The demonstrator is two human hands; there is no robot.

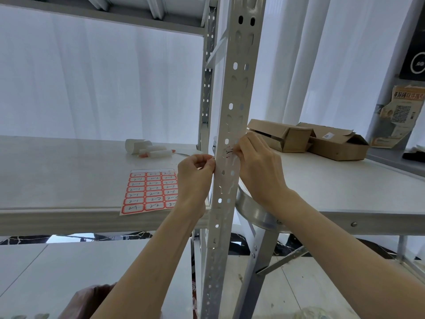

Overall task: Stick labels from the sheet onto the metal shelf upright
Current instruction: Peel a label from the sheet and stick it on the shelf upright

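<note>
While both hands work at the post, things stand thus:
Label (pixel 228 153): on the front face of the upright (pixel 232 107), between the two hands; red edge, dark handwriting, partly hidden by fingertips.
Right hand (pixel 257 164): fingers curled, thumb and forefinger pinching the label's right end against the metal.
Left hand (pixel 194 178): fingers closed in a pinch at the upright's left edge; what they grip cannot be told.
Sheet (pixel 150 192): flat on the left shelf (pixel 57 176), near its front edge, just left of the left hand.
Boxes (pixel 308 139): on the right table, well behind the hands.
</note>
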